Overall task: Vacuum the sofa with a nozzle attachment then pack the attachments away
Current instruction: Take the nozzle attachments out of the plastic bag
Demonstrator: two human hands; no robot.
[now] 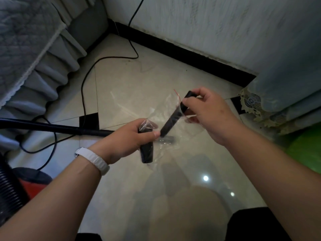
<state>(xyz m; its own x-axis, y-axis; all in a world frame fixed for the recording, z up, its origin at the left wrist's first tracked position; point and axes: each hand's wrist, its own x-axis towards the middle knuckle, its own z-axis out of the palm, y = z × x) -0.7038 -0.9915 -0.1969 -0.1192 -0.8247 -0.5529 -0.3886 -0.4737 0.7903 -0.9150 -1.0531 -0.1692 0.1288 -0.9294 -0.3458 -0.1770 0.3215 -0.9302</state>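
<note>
Nozzle attachments are held above the floor, between two bare hands. The right hand [208, 113] pinches the upper end of a long black crevice nozzle [171, 120], which slants down inside a clear plastic bag [175, 140]. The left hand [126, 138], with a white wristband [93, 158], grips a shorter black attachment [147, 153] together with the bag's edge. Below them lies a glossy pale tile floor [139, 80] with small black inset squares, meeting a black baseboard [182, 47] under a white wall [208, 23]. A grey ruffled sofa cover [26, 49] hangs at left. A black cord [83, 87] snakes across the tiles, a black vacuum hose [52, 126] lies beside it, and a red vacuum body [33, 186] sits at lower left.
</note>
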